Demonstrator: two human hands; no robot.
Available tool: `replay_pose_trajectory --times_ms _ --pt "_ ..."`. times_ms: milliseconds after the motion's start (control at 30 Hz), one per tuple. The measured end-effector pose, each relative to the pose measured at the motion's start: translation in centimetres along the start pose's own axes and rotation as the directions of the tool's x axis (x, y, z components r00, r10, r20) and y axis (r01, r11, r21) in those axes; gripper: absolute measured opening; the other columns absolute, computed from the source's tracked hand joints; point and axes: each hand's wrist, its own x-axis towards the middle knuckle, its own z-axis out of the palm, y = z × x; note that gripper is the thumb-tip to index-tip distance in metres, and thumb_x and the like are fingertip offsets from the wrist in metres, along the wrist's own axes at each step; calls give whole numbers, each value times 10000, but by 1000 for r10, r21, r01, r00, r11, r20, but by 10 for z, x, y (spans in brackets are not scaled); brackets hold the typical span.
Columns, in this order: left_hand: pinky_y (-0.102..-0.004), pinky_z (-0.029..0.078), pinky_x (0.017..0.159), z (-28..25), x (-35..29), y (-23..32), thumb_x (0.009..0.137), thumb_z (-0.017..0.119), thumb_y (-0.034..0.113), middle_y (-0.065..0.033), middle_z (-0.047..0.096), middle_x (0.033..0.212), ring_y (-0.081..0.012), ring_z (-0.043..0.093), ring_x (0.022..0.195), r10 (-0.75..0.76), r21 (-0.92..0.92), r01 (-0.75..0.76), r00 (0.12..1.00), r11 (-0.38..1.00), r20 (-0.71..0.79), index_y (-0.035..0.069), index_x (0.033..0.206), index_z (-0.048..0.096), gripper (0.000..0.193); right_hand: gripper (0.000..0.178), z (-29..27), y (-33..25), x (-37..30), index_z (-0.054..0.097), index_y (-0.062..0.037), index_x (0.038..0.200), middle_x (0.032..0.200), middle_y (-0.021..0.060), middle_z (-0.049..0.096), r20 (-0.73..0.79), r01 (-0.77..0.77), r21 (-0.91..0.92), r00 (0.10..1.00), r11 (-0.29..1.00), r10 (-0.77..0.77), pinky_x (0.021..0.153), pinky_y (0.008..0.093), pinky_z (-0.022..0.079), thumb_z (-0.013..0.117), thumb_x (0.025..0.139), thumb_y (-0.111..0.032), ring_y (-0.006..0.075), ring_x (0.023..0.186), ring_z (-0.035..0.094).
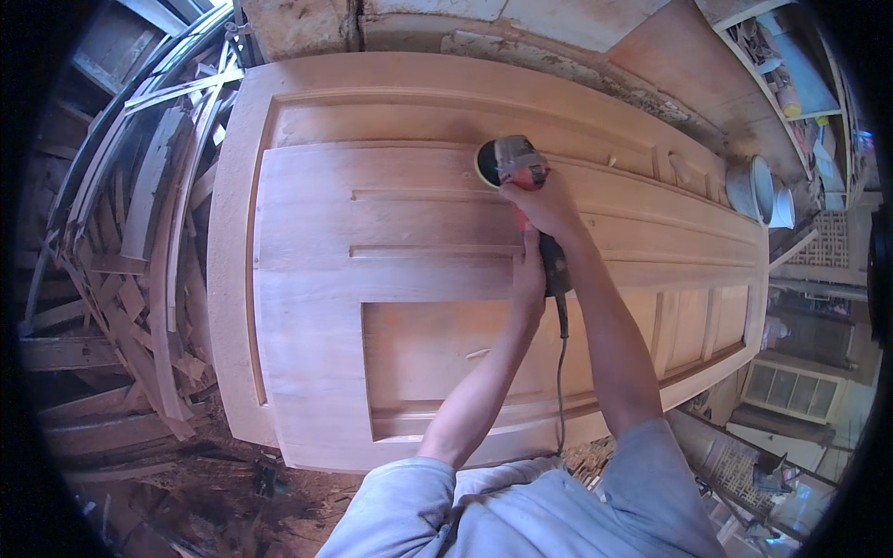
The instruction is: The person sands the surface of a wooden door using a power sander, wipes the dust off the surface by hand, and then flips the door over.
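Observation:
An angle grinder [522,166] with a grey head, red and black body and a round disc is held in both my hands over pale wood. My right hand [549,206] is closed round its body just behind the head. Lower down, my left hand [530,270] wraps the side of its black rear part, its fingers partly hidden. From that end a dark cord [563,372] runs toward me. Under the tool lies a smaller wooden door panel [307,325] with grooves and a rectangular opening. It rests on a larger panelled wooden door [233,279].
Scrap wood strips [153,223] are heaped at the left. White buckets [752,189] stand by the door's far right end. A shelf [795,102] with bottles and odds is at the upper right. A wall [558,23] borders the far side. Small wood pieces [478,353] lie on the door.

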Motion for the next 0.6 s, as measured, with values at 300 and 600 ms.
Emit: replay_pose_trajectory --times_ms 300,600 --pt "-308 467 819 51 -10 -57 973 514 532 -111 659 993 -165 597 928 55 200 -53 998 978 -4 -33 1156 629 606 410 -75 58 -9 697 13 895 744 106 704 -116 -109 -61 988 992 101 633 364 539 809 701 -331 222 684 695" --pt "-313 471 807 -6 -12 -5 978 469 570 -81 662 958 -174 600 885 17 232 14 991 973 -132 -43 1113 631 648 410 0 5 -16 702 5 875 774 129 710 -21 -4 -63 1000 998 3 673 367 542 804 673 -337 231 739 704"
